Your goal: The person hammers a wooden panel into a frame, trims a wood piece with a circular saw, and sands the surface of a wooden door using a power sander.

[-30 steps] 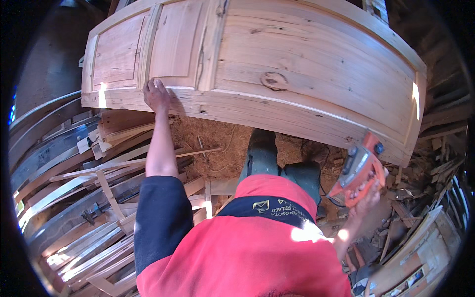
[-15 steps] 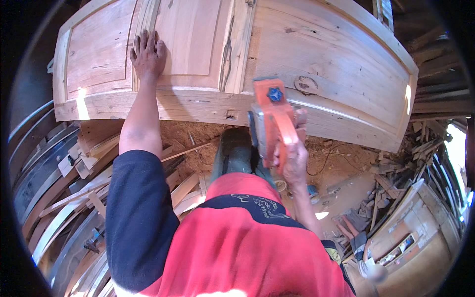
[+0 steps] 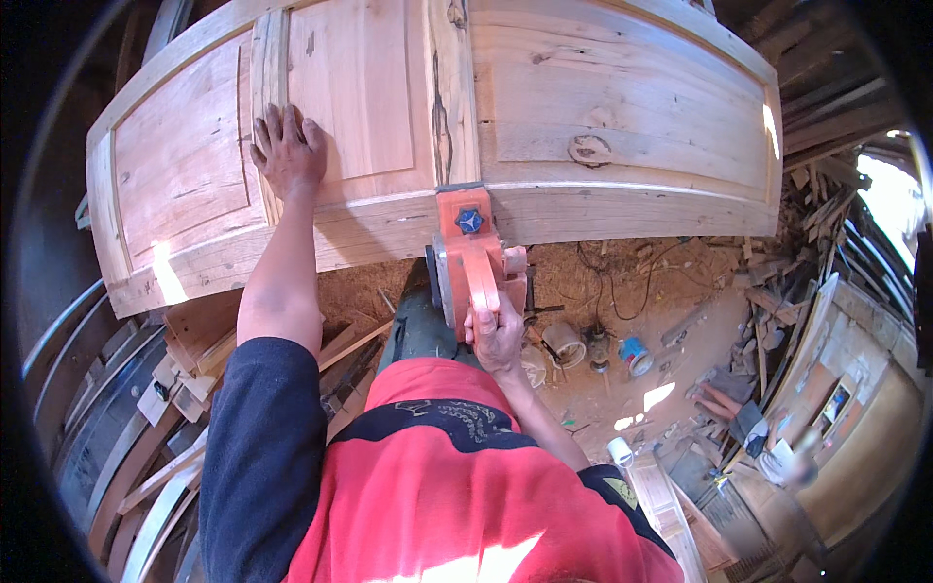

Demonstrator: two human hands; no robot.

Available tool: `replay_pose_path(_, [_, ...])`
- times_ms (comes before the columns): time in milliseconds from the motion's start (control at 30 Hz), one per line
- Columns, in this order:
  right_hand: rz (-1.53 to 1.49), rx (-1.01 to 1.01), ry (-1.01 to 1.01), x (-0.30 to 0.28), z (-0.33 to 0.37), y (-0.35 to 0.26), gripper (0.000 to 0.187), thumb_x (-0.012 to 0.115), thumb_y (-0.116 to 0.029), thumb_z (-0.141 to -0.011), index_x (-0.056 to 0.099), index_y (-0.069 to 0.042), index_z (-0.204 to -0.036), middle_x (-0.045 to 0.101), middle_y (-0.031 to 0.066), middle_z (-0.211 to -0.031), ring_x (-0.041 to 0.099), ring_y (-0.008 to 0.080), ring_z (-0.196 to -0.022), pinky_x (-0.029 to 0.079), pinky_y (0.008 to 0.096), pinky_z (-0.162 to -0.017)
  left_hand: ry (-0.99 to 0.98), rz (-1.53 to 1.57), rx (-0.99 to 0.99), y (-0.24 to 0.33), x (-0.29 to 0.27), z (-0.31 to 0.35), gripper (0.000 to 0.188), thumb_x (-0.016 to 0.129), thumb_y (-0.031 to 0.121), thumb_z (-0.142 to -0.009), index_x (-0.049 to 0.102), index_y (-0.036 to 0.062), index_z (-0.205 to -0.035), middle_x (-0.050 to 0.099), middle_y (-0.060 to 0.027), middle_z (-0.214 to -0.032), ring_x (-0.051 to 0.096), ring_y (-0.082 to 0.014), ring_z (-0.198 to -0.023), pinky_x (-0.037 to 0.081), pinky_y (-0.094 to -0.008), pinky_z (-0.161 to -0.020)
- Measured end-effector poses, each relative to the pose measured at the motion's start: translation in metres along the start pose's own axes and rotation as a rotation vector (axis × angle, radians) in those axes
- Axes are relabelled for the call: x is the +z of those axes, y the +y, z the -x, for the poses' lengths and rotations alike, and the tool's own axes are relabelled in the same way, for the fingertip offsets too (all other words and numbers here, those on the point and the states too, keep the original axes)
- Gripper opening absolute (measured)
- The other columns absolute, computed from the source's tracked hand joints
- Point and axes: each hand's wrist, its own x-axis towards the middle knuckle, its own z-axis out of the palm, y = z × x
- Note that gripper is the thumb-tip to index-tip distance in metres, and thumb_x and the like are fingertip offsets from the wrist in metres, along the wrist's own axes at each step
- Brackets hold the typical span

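A large wooden panelled door [image 3: 622,209] lies across in front of me. My left hand [image 3: 292,160] rests on it with fingers spread, over the upright strip between two left panels. My right hand [image 3: 498,332] is wrapped round the handle of an orange electric hand planer [image 3: 476,257] with a blue front knob. The planer's front end reaches the door's near rail, by the foot of the knotty middle strip. Its rear hangs out past the near edge, above my leg. Whether its sole touches the wood is hidden.
Boards and offcuts [image 3: 146,466] are piled to my left. Right of my legs, on the dusty ground, stand a white bucket [image 3: 564,342] and a blue-and-white tin [image 3: 636,356]. A dark cable [image 3: 622,309] trails there. A person [image 3: 748,418] is at the lower right, near scrap wood.
The planer has moved left along the door and a little nearer to me, still in my right hand. My left hand stays flat on the door. The view has shifted.
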Motion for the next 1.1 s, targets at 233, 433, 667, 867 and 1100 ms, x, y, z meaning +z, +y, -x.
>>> replay_pose_path(233, [0.062, -0.097, 0.001, 0.019, -0.052, -0.02, 0.046, 0.055, -0.048, -0.105, 0.059, -0.002, -0.101, 0.059, 0.0016, -0.062, 0.06, 0.0111, -0.051, 0.047, 0.0297, -0.046, -0.044, 0.009, -0.009, -0.002, -0.005, 0.004, 0.06, 0.039, 0.048, -0.102, 0.046, 0.0235, -0.156, 0.028, -0.0044, -0.17, 0.019, -0.0282, -0.158, 0.012, -0.054, -0.127])
replay_pose_path(433, [-0.015, -0.196, 0.027, 0.049, -0.158, -0.059, 0.046, 0.054, -0.049, -0.106, 0.059, -0.005, -0.095, 0.058, 0.0004, -0.059, 0.059, 0.0089, -0.048, 0.043, 0.027, -0.041, -0.036, 0.034, -0.005, 0.0, -0.007, 0.005, 0.061, 0.04, 0.049, -0.102, 0.047, 0.0226, -0.156, 0.029, -0.0061, -0.169, 0.02, -0.0309, -0.158, 0.012, -0.0564, -0.126])
replay_pose_path(667, [-0.081, -0.135, -0.018, 0.05, -0.2, -0.087, 0.046, 0.051, -0.051, -0.107, 0.058, -0.007, -0.094, 0.055, -0.0007, -0.058, 0.055, 0.0079, -0.047, 0.042, 0.0276, -0.042, 0.043, 0.043, 0.036, -0.002, 0.002, 0.004, 0.058, 0.039, 0.051, -0.103, 0.051, 0.0228, -0.152, 0.036, -0.0083, -0.166, 0.025, -0.0337, -0.155, 0.016, -0.057, -0.124])
replay_pose_path(867, [0.091, 0.002, 0.001, 0.009, -0.02, -0.021, 0.05, 0.046, -0.051, -0.106, 0.058, -0.004, -0.096, 0.056, 0.0014, -0.06, 0.056, 0.0109, -0.049, 0.045, 0.0292, -0.046, 0.057, 0.003, 0.044, -0.005, 0.001, 0.005, 0.058, 0.039, 0.051, -0.103, 0.051, 0.0232, -0.152, 0.036, -0.0071, -0.166, 0.026, -0.0329, -0.155, 0.017, -0.0565, -0.124])
replay_pose_path(1100, [0.093, 0.025, 0.044, 0.002, 0.032, 0.005, 0.052, 0.049, -0.054, -0.103, 0.06, -0.003, -0.1, 0.059, 0.0017, -0.061, 0.06, 0.0127, -0.051, 0.048, 0.0294, -0.05, 0.064, -0.008, 0.045, -0.003, -0.002, 0.006, 0.057, 0.042, 0.049, -0.102, 0.051, 0.0233, -0.152, 0.036, -0.0069, -0.166, 0.028, -0.0332, -0.154, 0.019, -0.056, -0.124])
